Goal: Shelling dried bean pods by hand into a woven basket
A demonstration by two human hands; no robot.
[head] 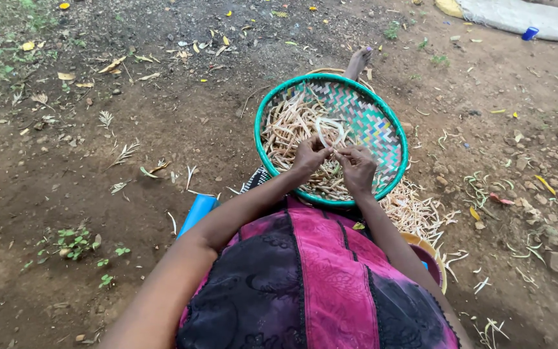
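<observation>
A round woven tray with a green rim [395,126] rests on my lap, holding a heap of pale dried bean pods [289,126] on its left side. My left hand [309,157] and my right hand [357,165] meet over the tray's near part. Both pinch one pale curved bean pod [328,129] that arcs up between them. My pink and black dress fills the bottom of the view.
Empty pod shells [414,213] lie piled on the ground right of my lap, beside an orange-rimmed bowl [435,255]. A blue object [196,213] pokes out at my left. My bare foot [358,61] shows beyond the tray. Bare dirt with leaves and stones lies all around.
</observation>
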